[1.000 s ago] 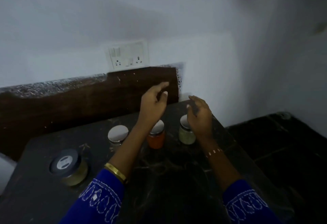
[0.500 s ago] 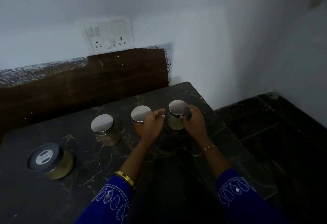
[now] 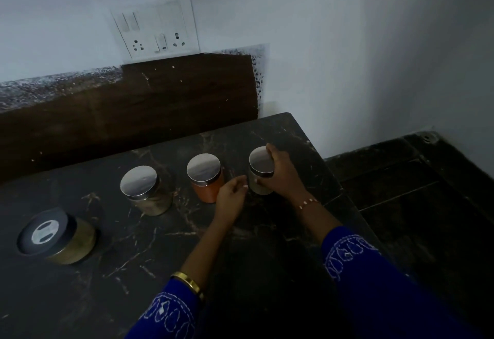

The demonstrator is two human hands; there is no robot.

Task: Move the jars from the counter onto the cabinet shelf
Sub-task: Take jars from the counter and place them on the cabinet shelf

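At the right end of the dark worktop (image 3: 149, 245), our right hand (image 3: 282, 173) wraps the pale jar (image 3: 260, 175), while our left hand (image 3: 231, 198) hovers half-curled, holding nothing, beside the orange jar (image 3: 205, 178).

Four jars stand in a row on the dark marble counter (image 3: 149, 253). The black-lidded jar of yellow-green powder (image 3: 57, 235) is at lower left. Rightward come the steel-lidded jar of beige powder (image 3: 145, 190), the steel-lidded jar of orange powder (image 3: 205, 177), and the steel-lidded jar of pale powder (image 3: 260, 171) near the counter's right edge. The white switch-and-socket plate (image 3: 157, 29) sits on the wall at upper centre, behind them.
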